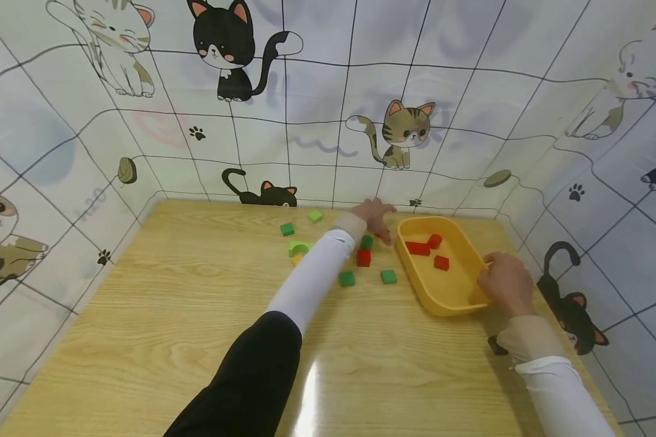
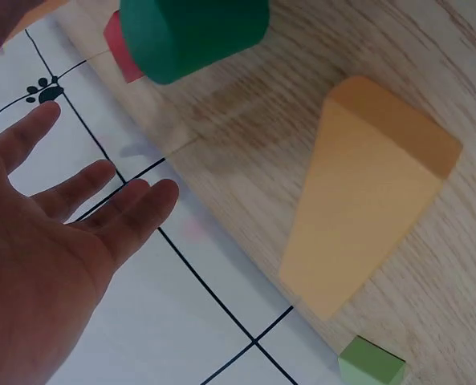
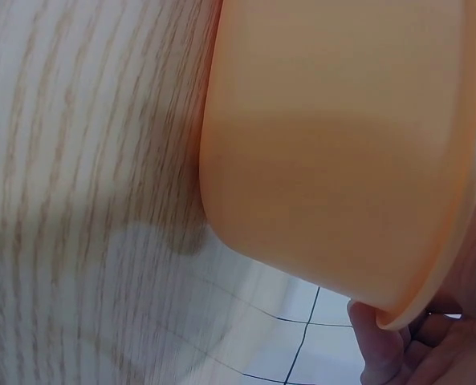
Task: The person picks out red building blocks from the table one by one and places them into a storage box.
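My left hand (image 1: pixel 374 217) reaches to the back of the table, fingers spread and apart, with a red block partly covered beneath it. In the left wrist view that hand (image 2: pixel 53 249) holds nothing; a green cylinder (image 2: pixel 193 36), a red block (image 2: pixel 124 50) behind it and a yellow wedge-shaped block (image 2: pixel 366 192) lie close by. My right hand (image 1: pixel 507 284) grips the right rim of a yellow tray (image 1: pixel 437 303). The right wrist view has the thumb and fingers around the rim. Inside the tray are a red bar (image 1: pixel 418 248), a red cylinder (image 1: pixel 434 241) and a red cube (image 1: pixel 441 263).
Left of the tray lie a red block (image 1: pixel 363 258), green blocks (image 1: pixel 389 277) (image 1: pixel 347 279) (image 1: pixel 287 229), a light green block (image 1: pixel 315 216) and a light green arch (image 1: pixel 298 246) beside a yellow piece. Cat-printed sheeting (image 1: pixel 317 139) borders the wooden table (image 1: pixel 197 315).
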A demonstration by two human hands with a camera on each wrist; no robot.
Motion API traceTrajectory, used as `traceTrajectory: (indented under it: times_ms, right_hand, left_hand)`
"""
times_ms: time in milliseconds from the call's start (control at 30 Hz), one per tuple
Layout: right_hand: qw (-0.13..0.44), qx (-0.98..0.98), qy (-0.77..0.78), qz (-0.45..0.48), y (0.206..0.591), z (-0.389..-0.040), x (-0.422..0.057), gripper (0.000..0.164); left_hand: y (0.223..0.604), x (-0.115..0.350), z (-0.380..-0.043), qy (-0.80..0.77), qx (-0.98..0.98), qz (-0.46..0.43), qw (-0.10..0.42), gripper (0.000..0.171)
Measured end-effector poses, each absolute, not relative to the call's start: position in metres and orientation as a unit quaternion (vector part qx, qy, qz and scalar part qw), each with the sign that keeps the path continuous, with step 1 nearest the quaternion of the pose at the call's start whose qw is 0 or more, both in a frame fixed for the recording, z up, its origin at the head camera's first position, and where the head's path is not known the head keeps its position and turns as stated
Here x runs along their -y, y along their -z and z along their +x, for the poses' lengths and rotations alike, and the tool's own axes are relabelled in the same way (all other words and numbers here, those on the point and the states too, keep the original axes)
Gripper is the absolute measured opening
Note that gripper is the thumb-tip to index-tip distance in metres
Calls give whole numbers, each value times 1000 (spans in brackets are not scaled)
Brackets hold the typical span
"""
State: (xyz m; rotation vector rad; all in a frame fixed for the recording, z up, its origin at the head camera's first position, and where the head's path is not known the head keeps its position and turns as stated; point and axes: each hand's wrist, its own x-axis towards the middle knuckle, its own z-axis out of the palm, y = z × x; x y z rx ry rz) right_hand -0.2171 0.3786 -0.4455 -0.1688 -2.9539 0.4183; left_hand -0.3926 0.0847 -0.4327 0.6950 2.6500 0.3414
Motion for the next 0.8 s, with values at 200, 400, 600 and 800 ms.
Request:
traceTrajectory:
  times_ms: [200, 400, 600, 800]
  right_hand:
    - [81, 985, -142, -57, 446, -217, -377, 40]
    - [80, 985, -142, -56, 447, -217, -377, 39]
    - [80, 985, -141, -57, 447, -216, -377, 39]
    - [82, 985, -140, -54, 447, -216, -377, 40]
  left_hand:
    - [445, -91, -391, -98, -947, 248, 177, 89]
    - [440, -94, -378, -96, -941, 277, 167, 63]
    - [449, -107, -384, -53, -944, 293, 143, 15]
    - [456, -115, -390, -33, -945, 305, 114, 11]
